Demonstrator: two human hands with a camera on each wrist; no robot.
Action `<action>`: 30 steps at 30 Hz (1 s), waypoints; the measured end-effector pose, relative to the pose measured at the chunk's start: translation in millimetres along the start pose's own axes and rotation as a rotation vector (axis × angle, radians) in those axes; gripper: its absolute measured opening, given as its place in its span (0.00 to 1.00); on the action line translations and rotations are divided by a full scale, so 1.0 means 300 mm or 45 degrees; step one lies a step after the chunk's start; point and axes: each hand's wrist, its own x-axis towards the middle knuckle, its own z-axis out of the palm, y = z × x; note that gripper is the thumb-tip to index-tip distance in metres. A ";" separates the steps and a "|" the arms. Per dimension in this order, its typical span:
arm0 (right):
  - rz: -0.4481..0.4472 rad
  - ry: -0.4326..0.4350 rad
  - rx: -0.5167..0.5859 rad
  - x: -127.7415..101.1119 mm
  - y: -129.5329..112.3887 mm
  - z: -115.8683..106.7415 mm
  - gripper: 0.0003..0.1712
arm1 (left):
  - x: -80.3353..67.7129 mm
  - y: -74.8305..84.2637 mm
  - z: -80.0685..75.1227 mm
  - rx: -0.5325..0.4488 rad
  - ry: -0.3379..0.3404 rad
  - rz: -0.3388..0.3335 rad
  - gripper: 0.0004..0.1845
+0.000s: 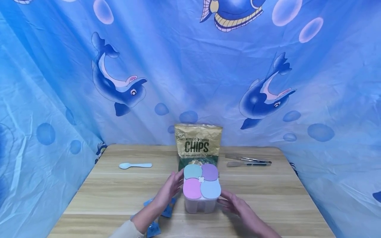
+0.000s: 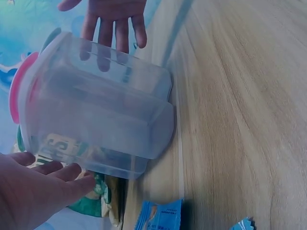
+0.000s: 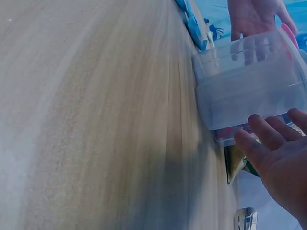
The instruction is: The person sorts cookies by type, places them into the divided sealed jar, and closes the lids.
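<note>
A translucent plastic storage container (image 1: 200, 205) stands upright on the table, topped by four-lobed lids in teal, purple, pink (image 1: 192, 188) and light blue. My left hand (image 1: 170, 190) is at its left side, fingers extended along the wall. On the opposite side, my right hand (image 1: 235, 205) has its fingers spread near the lower wall. In the left wrist view the container (image 2: 105, 105) sits between both hands, and its walls look see-through. The right wrist view has the right hand's fingers (image 3: 268, 136) stretched out beside the container; whether they touch it I cannot tell.
Right behind the container stands a gold and green chips bag (image 1: 197, 142). Small blue packets (image 1: 167, 210) lie by the left forearm. A light blue spoon (image 1: 135, 165) is at the back left; metal tongs (image 1: 256, 160) and a grey-handled utensil (image 1: 248, 164) are at the back right.
</note>
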 end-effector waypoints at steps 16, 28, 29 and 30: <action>-0.359 0.196 -0.452 0.070 -0.074 -0.097 0.46 | -0.089 0.029 0.009 0.633 0.337 0.209 0.31; -0.408 0.144 -0.546 0.180 -0.129 -0.155 0.60 | -0.115 0.061 0.006 0.753 0.216 0.365 0.33; -0.402 0.132 -0.548 0.187 -0.128 -0.155 0.60 | -0.115 0.061 0.006 0.752 0.204 0.359 0.32; -0.396 0.118 -0.550 0.194 -0.126 -0.154 0.61 | -0.115 0.061 0.006 0.754 0.194 0.351 0.32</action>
